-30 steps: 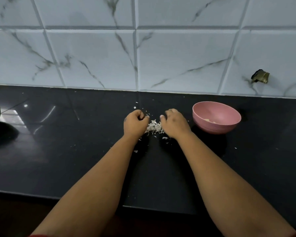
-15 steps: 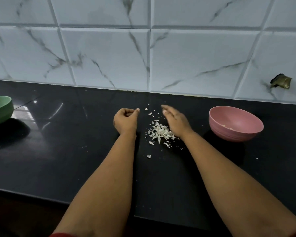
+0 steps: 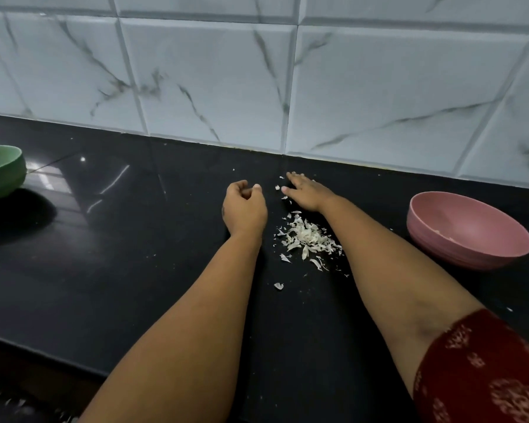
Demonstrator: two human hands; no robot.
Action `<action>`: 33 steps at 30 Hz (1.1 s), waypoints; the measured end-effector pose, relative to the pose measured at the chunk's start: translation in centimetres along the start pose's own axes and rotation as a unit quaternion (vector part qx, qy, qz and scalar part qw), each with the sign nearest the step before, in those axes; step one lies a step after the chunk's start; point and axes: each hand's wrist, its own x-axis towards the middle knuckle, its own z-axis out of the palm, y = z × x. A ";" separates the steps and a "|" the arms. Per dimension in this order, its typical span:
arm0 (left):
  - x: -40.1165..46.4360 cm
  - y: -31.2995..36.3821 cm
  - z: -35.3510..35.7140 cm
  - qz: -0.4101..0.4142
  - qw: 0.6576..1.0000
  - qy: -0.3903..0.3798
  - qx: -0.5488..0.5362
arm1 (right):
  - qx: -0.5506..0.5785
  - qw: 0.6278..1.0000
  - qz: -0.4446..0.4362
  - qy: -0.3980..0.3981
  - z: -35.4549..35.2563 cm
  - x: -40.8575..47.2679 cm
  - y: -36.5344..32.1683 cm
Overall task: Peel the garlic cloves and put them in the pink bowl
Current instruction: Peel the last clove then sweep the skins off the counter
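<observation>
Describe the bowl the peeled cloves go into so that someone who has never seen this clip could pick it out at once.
On the black countertop below the marble-tiled wall, look right of the person's right hand and the heap of garlic skins. The pink bowl sits there; the only other bowl is green, at the far left edge.

— Can any writing be read here?

— None. No letters, numbers or brand marks are found on the pink bowl [image 3: 468,230], the green bowl [image 3: 0,172] or the tiled wall [image 3: 379,87].

— And the sleeve [image 3: 486,370]?

— Only a pale printed pattern is seen on the red cloth — no words can be made out.
</observation>
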 end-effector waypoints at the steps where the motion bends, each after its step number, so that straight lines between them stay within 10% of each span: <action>1: 0.0 -0.1 0.1 0.004 1.000 -0.001 0.007 | 0.009 1.000 -0.016 -0.010 0.2 0.3 -0.3; 9: -0.1 -0.2 0.0 0.020 0.999 -0.013 0.025 | 0.176 0.982 -0.070 -0.007 0.3 -4.2 -0.4; 14: -0.4 0.3 -0.3 0.007 0.999 -0.031 0.019 | 0.049 0.995 -0.067 -0.060 -1.9 -12.2 0.6; 28: -1.2 0.9 -0.9 0.012 0.997 -0.067 0.024 | 0.053 0.956 -0.110 0.265 -0.9 -16.0 1.7; 33: -1.0 0.9 -0.6 0.008 0.998 -0.059 0.024 | 0.042 0.960 -0.158 0.226 -0.5 -15.2 1.6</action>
